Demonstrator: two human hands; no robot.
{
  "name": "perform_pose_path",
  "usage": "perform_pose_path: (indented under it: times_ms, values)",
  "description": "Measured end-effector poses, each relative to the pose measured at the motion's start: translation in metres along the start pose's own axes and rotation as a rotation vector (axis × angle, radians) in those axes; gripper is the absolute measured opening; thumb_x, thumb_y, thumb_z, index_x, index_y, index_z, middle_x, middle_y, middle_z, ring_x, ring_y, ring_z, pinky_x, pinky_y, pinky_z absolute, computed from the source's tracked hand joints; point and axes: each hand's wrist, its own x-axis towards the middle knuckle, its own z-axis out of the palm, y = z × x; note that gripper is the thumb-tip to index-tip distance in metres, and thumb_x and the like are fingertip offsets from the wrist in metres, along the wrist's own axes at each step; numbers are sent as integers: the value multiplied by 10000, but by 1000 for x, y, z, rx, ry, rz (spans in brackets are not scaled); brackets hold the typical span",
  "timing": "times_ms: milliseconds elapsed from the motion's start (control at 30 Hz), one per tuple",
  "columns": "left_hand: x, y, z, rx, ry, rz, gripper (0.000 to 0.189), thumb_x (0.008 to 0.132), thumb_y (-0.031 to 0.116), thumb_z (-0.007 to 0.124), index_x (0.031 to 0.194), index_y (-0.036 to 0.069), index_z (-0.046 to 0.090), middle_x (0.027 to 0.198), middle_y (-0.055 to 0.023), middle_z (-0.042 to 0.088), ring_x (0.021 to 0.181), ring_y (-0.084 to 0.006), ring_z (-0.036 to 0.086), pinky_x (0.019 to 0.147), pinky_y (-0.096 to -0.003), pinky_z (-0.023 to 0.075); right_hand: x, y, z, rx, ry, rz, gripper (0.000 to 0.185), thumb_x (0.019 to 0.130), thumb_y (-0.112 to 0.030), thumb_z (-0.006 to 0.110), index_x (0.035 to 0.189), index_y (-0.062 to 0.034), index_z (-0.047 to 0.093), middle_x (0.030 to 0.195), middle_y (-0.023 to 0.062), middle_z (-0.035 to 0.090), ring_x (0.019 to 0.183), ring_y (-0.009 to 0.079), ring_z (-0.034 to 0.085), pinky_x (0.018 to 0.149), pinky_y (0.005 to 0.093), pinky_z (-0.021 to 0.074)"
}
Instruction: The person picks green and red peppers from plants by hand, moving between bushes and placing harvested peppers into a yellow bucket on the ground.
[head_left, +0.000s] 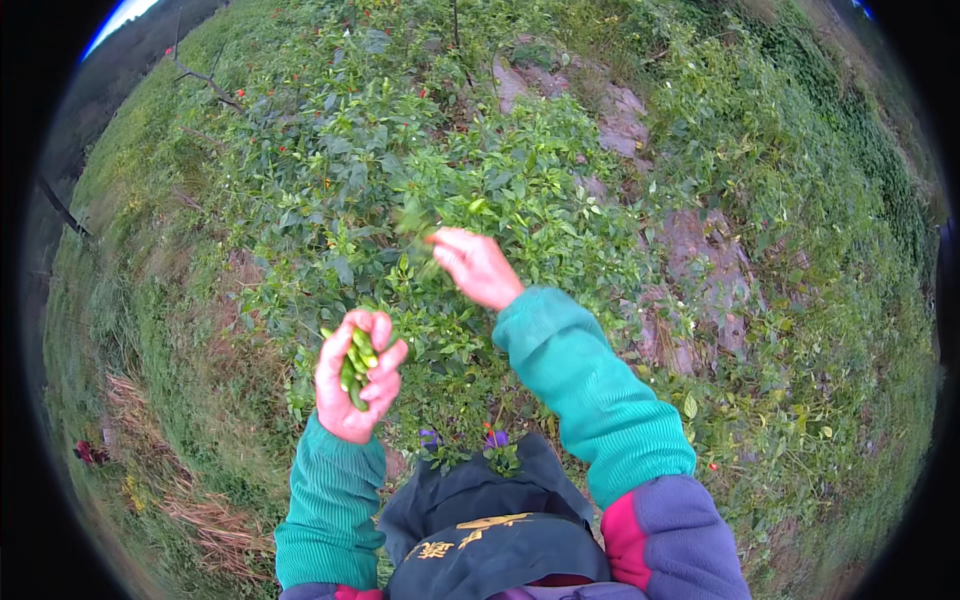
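Observation:
Several green chili peppers (360, 354) lie in the upturned palm of my left hand (356, 379), its fingers curled around them. Farther forward and to the right, my right hand (476, 266) reaches into the pepper plants (525, 187), thumb and fingers drawn together. A blurred bit of greenery (415, 221) is at its fingertips; whether they grip it, I cannot tell. Both arms wear teal ribbed sleeves (600, 390). Red peppers (282, 148) dot the foliage toward the upper left.
A dark apron (487, 559) with yellow writing covers my front, and purple shoes (496, 439) show beyond it among leaves. Dirty plastic sheeting (705, 277) lies between plants on the right. Dry stalks (217, 529) lie at lower left. A bare branch (210, 84) rises at upper left.

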Motion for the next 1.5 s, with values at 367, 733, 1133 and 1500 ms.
perform_pose_path:
  times_ms: [367,733,1133,1500]
  values:
    - [95,-35,-83,-8,356,-57,151,881,221,556,907,74,529,830,-25,535,616,-112,449,363,-174,294,-55,8,9,600,412,455,213,914,-38,461,1061,64,577,996,137,633,881,225,647,689,296,549]
    - [75,-41,-94,99,388,-51,202,891,250,540,846,55,516,790,-29,512,623,-109,468,378,-183,293,32,40,29,-359,422,442,264,756,-241,668,846,1,613,837,174,645,776,329,614,705,412,472]
    - [52,-33,-107,-136,321,-56,166,888,227,557,857,72,507,830,-29,494,653,-110,442,376,-175,299,31,75,13,-229,861,481,315,701,-209,722,805,-23,490,631,94,566,603,237,546,626,375,436]
    - [35,-13,-94,-94,295,-114,120,890,194,541,886,75,528,864,-41,531,651,-122,451,365,-172,310,21,75,27,426,648,340,204,821,-54,639,1019,-9,660,779,29,669,596,45,519,504,207,395]
